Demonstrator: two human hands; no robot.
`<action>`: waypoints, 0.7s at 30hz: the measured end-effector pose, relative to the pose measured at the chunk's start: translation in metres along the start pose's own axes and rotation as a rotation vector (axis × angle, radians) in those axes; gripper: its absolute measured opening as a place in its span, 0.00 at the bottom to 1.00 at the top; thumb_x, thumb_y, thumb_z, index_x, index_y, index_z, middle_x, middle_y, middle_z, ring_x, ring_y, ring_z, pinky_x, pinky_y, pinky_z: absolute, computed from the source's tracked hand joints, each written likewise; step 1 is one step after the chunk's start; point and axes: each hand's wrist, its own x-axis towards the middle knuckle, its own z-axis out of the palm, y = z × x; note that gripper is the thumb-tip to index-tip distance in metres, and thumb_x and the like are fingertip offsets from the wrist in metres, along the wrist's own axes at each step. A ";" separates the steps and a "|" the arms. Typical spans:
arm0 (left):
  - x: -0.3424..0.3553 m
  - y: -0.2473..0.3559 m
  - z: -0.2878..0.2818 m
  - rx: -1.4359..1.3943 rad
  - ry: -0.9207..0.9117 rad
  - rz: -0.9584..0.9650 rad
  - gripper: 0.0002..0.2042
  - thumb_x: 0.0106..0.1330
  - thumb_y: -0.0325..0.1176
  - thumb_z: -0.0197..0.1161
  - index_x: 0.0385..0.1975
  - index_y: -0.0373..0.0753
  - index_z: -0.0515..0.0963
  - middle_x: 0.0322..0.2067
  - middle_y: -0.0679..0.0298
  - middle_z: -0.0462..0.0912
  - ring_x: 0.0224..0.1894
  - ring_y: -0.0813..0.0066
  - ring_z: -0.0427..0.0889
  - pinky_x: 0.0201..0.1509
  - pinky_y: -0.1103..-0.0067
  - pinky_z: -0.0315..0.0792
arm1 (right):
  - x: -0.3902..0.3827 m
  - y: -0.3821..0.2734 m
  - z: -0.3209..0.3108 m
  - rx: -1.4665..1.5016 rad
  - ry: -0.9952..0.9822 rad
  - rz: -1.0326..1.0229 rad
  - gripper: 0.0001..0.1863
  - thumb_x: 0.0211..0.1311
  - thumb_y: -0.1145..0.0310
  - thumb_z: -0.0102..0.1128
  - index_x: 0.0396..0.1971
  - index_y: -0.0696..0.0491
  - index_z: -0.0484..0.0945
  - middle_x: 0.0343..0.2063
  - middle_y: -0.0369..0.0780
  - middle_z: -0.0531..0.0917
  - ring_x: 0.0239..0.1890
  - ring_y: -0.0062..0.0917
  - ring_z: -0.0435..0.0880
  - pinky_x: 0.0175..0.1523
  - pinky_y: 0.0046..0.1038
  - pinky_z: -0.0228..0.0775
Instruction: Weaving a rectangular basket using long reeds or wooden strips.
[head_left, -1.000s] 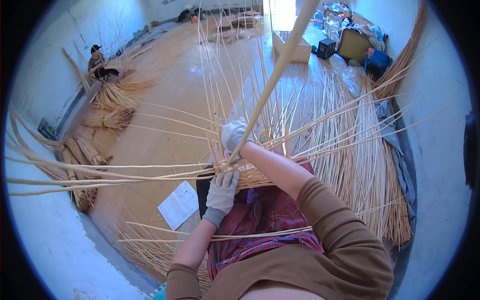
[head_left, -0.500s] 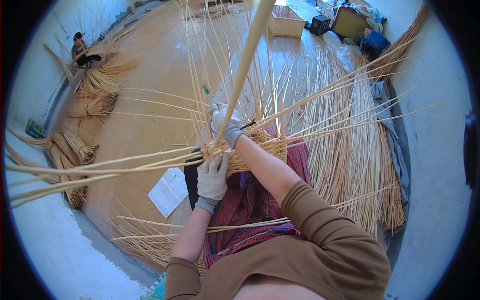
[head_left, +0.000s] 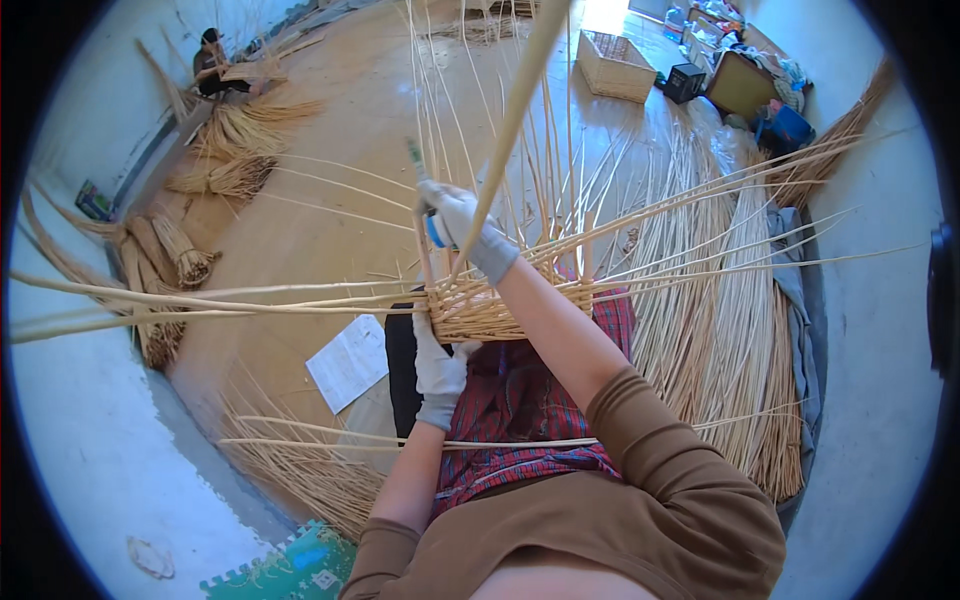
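Unfinished wicker basket (head_left: 490, 318) rests on the red plaid lap cloth (head_left: 535, 405). Gloved left hand (head_left: 438, 372) grasps its near left corner; gloved right hand (head_left: 468, 225) is clenched around a green-tipped tool (head_left: 414, 153), above the basket.

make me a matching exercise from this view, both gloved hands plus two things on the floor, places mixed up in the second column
1. left hand
2. right hand
3. white sheet
4. box-shaped basket

A. beside the black box, far across the floor
B. above the woven piece
C. flat, left of the striped cloth
D. at the woven piece's near left corner

Pairs: 1-D, 2-B, 3-C, 4-A
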 end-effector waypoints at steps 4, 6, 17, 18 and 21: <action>0.005 -0.005 0.002 -0.017 -0.090 -0.230 0.55 0.51 0.35 0.81 0.78 0.39 0.52 0.66 0.44 0.74 0.63 0.45 0.80 0.64 0.63 0.76 | -0.009 0.008 0.047 0.292 -0.051 0.040 0.23 0.80 0.51 0.53 0.30 0.53 0.81 0.22 0.31 0.76 0.21 0.13 0.71 0.26 0.20 0.62; 0.005 -0.007 0.004 0.151 -0.036 -0.148 0.57 0.50 0.40 0.83 0.78 0.40 0.51 0.60 0.44 0.79 0.55 0.43 0.84 0.55 0.61 0.79 | -0.014 0.017 0.056 0.487 0.046 0.140 0.16 0.80 0.56 0.55 0.34 0.51 0.82 0.24 0.28 0.77 0.24 0.09 0.70 0.28 0.17 0.60; 0.003 -0.023 0.013 0.078 0.056 -0.137 0.50 0.48 0.36 0.83 0.73 0.41 0.61 0.55 0.47 0.84 0.54 0.48 0.86 0.55 0.64 0.80 | -0.010 0.027 0.041 0.422 -0.073 0.153 0.19 0.80 0.55 0.56 0.30 0.51 0.81 0.22 0.31 0.79 0.24 0.14 0.74 0.29 0.21 0.65; 0.007 -0.030 0.007 -0.082 0.029 -0.091 0.48 0.46 0.36 0.84 0.71 0.39 0.64 0.55 0.49 0.83 0.57 0.55 0.85 0.61 0.68 0.78 | -0.011 0.016 0.033 0.292 -0.092 0.058 0.18 0.79 0.55 0.56 0.33 0.52 0.82 0.24 0.33 0.81 0.25 0.16 0.76 0.32 0.24 0.67; 0.036 -0.058 -0.021 -0.788 -0.293 -0.178 0.33 0.60 0.26 0.77 0.65 0.35 0.69 0.57 0.55 0.81 0.59 0.59 0.82 0.65 0.68 0.77 | -0.020 -0.022 0.001 -0.202 -0.031 0.027 0.18 0.78 0.55 0.55 0.39 0.54 0.86 0.30 0.37 0.87 0.29 0.25 0.82 0.40 0.32 0.75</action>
